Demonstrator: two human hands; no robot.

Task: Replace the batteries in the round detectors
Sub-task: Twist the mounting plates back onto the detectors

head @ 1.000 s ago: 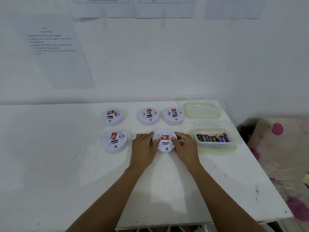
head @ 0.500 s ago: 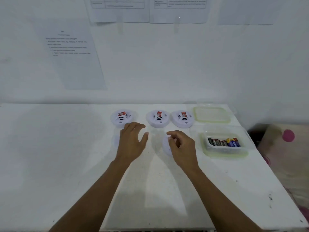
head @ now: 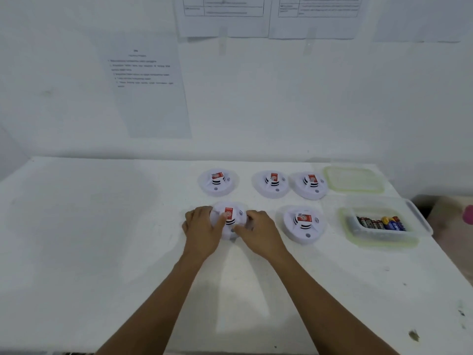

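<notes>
Left hand (head: 202, 230), right hand (head: 259, 233) grip front-left detector (head: 231, 213) on table (head: 102, 226); battery tub (head: 384, 240) right.

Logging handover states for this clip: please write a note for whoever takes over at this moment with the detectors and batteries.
Hands: the left hand and right hand grip the front-left detector from either side, on the table.
Others: front-right detector, back-left detector, back-middle detector and back-right detector lie face up, untouched.
Supplies: batteries lie in the open tub on the right, with its lid behind it.
Done: cannot tell if any were swapped; all five look closed.
Left: open each, swap batteries, close.
</notes>
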